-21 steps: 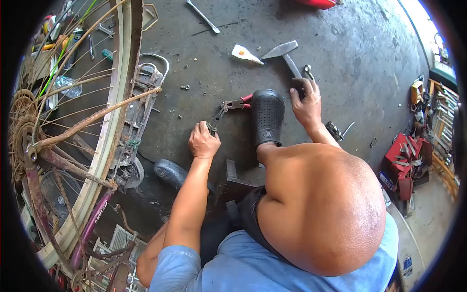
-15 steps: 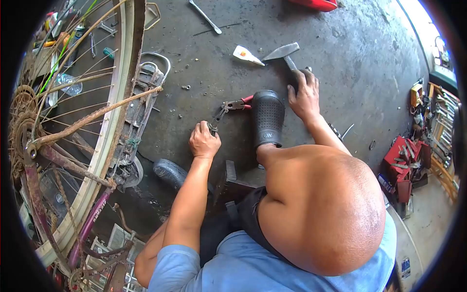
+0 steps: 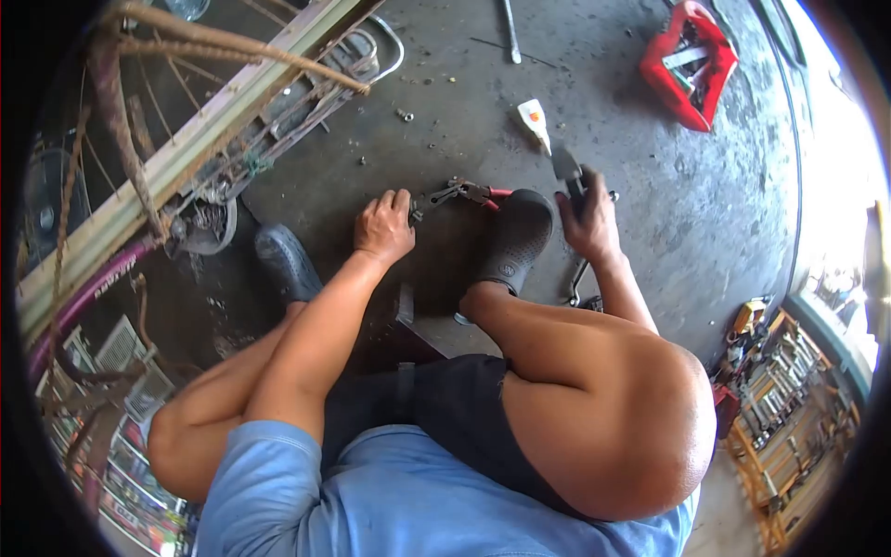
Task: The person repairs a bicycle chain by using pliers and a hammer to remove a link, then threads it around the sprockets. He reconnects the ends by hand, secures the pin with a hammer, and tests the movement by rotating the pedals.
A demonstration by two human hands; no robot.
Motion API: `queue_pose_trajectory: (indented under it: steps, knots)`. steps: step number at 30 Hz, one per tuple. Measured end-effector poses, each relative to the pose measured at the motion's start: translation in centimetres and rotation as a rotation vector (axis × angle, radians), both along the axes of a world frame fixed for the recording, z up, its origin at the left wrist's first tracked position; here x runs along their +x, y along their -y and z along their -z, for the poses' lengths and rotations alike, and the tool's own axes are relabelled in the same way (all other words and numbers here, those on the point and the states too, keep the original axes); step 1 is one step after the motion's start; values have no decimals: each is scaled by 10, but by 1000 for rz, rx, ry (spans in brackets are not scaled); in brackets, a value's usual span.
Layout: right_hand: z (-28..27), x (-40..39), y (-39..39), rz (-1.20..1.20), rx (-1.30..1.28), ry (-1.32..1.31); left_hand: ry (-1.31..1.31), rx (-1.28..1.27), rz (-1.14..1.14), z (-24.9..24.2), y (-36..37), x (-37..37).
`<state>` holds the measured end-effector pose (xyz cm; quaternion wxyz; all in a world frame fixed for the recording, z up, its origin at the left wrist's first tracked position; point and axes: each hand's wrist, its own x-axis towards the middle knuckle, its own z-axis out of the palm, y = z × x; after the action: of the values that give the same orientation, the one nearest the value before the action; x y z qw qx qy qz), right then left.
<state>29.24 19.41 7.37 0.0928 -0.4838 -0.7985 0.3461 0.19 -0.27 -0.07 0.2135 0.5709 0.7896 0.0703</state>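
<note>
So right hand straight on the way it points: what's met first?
Beyond the hammer in its grip, the right hand would probably meet the white nozzle bottle first, though depth is unclear.

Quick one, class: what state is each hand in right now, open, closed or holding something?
Left hand: closed on a small metal part.
Right hand: closed, gripping the hammer by its handle.

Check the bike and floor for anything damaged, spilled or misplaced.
The bar crossing the wheel rim looks brown and rough, probably rusted. On the floor, red-handled pliers lie right beside a dark shoe, an awkward spot underfoot. The white bottle lies on its side, with no visible spill.
</note>
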Motion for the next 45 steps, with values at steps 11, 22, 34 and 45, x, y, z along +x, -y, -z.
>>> queue_pose_trajectory:
  steps: [11,22,34,45]
  knots:
    - [-4,-51,41,-566,-34,27,32,13,6,3,2,-3]
    - [-8,-58,30,-674,198,-243,34,40,24,14,5,-3]
    - [-8,-64,39,-390,13,-178,43,-58,16,4,-2,-9]
    - [28,29,37,330,140,123,147,-36,-106,-6,13,-23]
